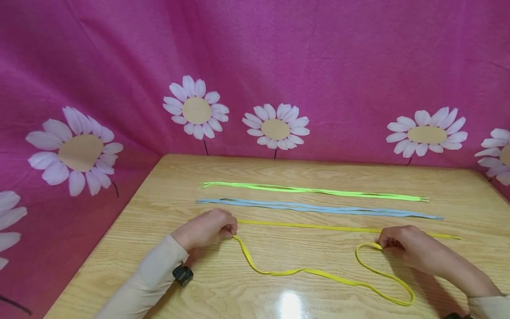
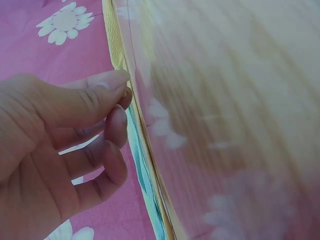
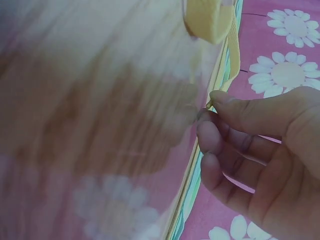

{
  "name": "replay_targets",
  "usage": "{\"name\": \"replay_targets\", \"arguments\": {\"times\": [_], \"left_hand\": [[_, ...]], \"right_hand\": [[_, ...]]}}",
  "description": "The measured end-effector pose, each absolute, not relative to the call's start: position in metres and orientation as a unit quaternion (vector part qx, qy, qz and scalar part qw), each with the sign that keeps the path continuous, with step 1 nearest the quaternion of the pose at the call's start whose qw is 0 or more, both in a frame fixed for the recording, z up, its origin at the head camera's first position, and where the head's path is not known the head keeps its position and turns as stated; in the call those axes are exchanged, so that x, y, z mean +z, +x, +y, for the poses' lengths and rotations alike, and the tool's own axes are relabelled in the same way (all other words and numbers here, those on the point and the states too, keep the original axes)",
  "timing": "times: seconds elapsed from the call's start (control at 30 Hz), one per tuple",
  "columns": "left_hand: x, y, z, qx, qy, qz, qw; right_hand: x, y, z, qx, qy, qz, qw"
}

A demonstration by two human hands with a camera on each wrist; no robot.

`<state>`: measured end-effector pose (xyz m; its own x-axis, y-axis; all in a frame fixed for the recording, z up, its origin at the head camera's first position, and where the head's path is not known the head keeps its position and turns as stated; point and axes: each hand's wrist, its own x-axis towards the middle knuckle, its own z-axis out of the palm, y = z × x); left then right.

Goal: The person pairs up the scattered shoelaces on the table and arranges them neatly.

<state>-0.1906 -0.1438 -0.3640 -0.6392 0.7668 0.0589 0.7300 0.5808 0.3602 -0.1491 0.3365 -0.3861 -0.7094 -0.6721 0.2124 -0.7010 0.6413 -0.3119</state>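
Observation:
A yellow shoelace (image 1: 303, 270) sags in a loose curve toward the table's front, with a bend at its right side. My left hand (image 1: 211, 228) pinches one end of it between thumb and forefinger, as the left wrist view shows with the hand (image 2: 75, 120) close up. At the right, my other hand (image 1: 414, 250) pinches the opposite end; its tip peeks from the fingers of that hand (image 3: 255, 150) in the right wrist view. Just behind both hands a second yellow shoelace (image 1: 303, 226) lies nearly straight, partly covered by them.
Farther back, light blue shoelaces (image 1: 318, 209) lie stretched side by side, and beyond them neon green shoelaces (image 1: 287, 189). All rest on a wooden table (image 1: 223, 292). A pink cloth (image 1: 318, 53) with printed daisies hangs behind and at the left.

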Motion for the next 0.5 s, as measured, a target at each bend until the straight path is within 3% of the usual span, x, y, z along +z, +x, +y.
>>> {"name": "replay_targets", "arguments": {"times": [0.5], "left_hand": [[-0.358,-0.189,-0.152,0.172,0.425,0.888,0.031]], "right_hand": [[-0.377,-0.142,0.351,0.181,0.374,-0.905,0.092]]}}
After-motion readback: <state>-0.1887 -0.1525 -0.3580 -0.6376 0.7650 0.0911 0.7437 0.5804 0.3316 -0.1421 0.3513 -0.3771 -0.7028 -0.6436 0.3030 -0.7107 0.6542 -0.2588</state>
